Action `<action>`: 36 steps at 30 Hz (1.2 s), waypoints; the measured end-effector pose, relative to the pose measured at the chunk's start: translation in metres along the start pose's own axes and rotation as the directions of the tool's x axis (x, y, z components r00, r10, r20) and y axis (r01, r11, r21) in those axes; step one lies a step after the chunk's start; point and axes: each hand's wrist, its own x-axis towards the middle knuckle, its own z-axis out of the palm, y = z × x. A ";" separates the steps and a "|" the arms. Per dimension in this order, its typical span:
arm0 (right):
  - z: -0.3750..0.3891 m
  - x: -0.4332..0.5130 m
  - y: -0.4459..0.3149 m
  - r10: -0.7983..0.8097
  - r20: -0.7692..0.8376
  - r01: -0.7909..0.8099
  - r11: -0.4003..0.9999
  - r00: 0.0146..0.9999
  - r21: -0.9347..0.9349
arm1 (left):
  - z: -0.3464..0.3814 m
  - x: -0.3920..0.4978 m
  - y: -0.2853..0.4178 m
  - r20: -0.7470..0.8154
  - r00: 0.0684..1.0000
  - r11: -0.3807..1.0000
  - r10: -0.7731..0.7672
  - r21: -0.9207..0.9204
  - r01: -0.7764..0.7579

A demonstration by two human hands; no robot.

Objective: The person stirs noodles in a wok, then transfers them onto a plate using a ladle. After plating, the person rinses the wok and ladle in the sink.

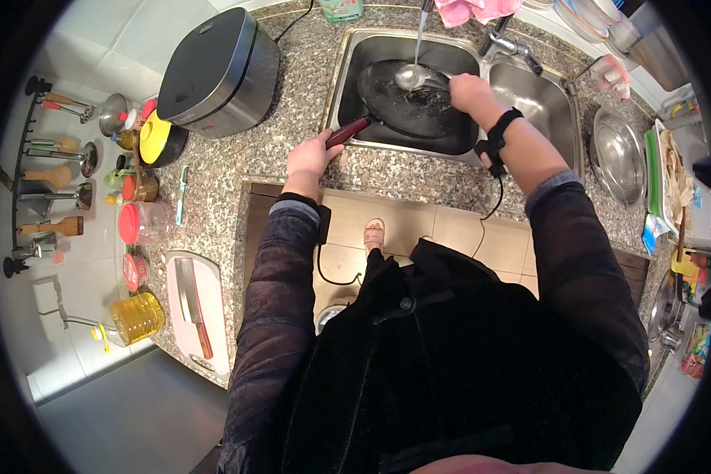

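A dark frying pan [385,106] lies tilted in the left basin of a steel double sink [346,71], wet inside. My left hand [309,157] grips its reddish-brown handle [351,131], which reaches over the front rim. In my right hand [473,98] is the handle end of a metal ladle [410,77], its rounded bowl over the pan. A stream of running water [419,44] falls from a spout at the top edge onto the ladle. The ladle's grip is mostly hidden by my fingers.
A rice cooker [225,77] stands left of the sink. Further down, a kitchen knife [191,302] lies on a pink cutting board [213,278] near an oil jug [136,318]. Right of the sink are a metal dish [619,157] and a faucet [506,47]. Utensils hang on the left wall.
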 end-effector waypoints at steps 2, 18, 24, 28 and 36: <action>0.001 -0.007 0.005 0.054 0.029 -0.052 0.996 0.998 -0.076 | -0.001 0.000 -0.003 -0.007 1.000 1.000 -0.007 -0.010 0.007; 0.065 0.008 0.043 0.006 -0.149 -0.007 1.000 0.989 -0.005 | -0.012 0.010 -0.006 0.073 0.997 0.993 -0.036 -0.113 0.044; 0.074 -0.013 0.018 -0.086 -0.211 0.158 0.923 0.974 0.352 | -0.008 0.014 -0.007 0.039 0.998 0.997 -0.041 -0.070 0.044; 0.055 -0.050 0.046 -0.245 -0.333 0.353 0.879 0.911 0.320 | -0.002 0.016 -0.011 -0.007 1.000 0.999 -0.023 -0.037 0.022; 0.027 -0.080 0.096 -0.332 -0.355 0.345 0.938 0.874 -0.028 | 0.004 0.012 -0.008 -0.071 0.997 0.998 -0.016 0.067 0.021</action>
